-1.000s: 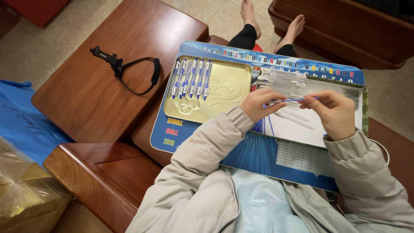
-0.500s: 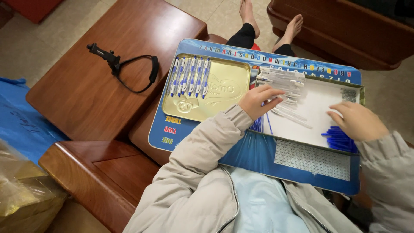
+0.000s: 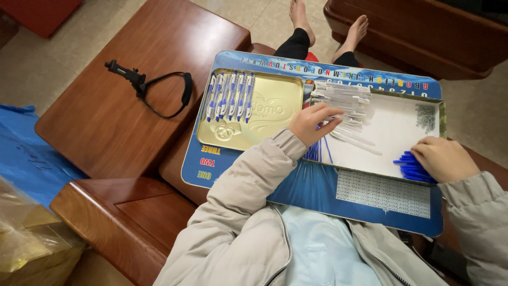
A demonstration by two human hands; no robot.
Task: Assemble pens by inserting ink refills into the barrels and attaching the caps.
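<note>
A blue board point(image 3: 317, 190) lies across my lap. On it stands a shallow white-lined tray point(image 3: 397, 127). My left hand point(image 3: 312, 123) rests at the tray's left side, its fingers closed on a clear pen barrel at the edge of a heap of clear barrels point(image 3: 341, 98). At the tray's right front corner, my right hand point(image 3: 444, 159) lies with curled fingers on a pile of blue pen parts point(image 3: 410, 168); whether it grips one is hidden. Small metal springs point(image 3: 426, 116) sit in the far right corner. A gold tin lid point(image 3: 264, 122) to the left holds a row of finished pens point(image 3: 228, 95).
A wooden side table point(image 3: 121, 106) to my left carries a black strap with a clamp mount point(image 3: 159, 87). A wooden armrest point(image 3: 116, 212) is near left. Blue plastic sheet point(image 3: 26, 159) and a yellowish bag point(image 3: 26, 249) lie on the floor. A wooden bench point(image 3: 423, 32) stands beyond my bare feet.
My right hand left my left hand at the barrels and moved right and down to the blue parts pile. The left hand stayed at the barrel heap.
</note>
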